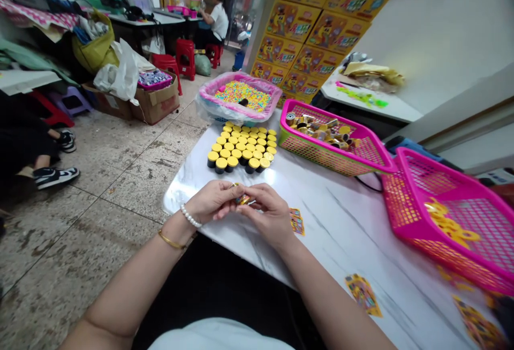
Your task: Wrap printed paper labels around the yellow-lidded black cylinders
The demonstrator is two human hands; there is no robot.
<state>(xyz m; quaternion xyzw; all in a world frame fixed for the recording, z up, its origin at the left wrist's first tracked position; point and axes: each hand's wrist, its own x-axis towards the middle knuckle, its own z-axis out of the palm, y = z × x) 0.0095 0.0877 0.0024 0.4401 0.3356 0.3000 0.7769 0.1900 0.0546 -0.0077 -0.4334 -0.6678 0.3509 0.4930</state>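
Observation:
My left hand (214,200) and my right hand (271,213) meet over the near edge of the white table (345,221). Both pinch one small colourful container (243,199) between the fingertips; most of it is hidden by my fingers. A pearl bracelet and a gold bangle sit on my left wrist. Just beyond my hands stands a block of several small black tubs with yellow lids (243,147). Behind it a pink basin (209,92) lined with plastic holds multicoloured candy beads.
A green-and-pink basket (317,152) holds loose small containers; a pink basket (461,216) at right holds yellow pieces. Printed stickers (297,220) lie on the table. Stacked yellow cartons (317,23) stand behind. A seated person's legs (48,152) are at left, another person (217,18) sits far back.

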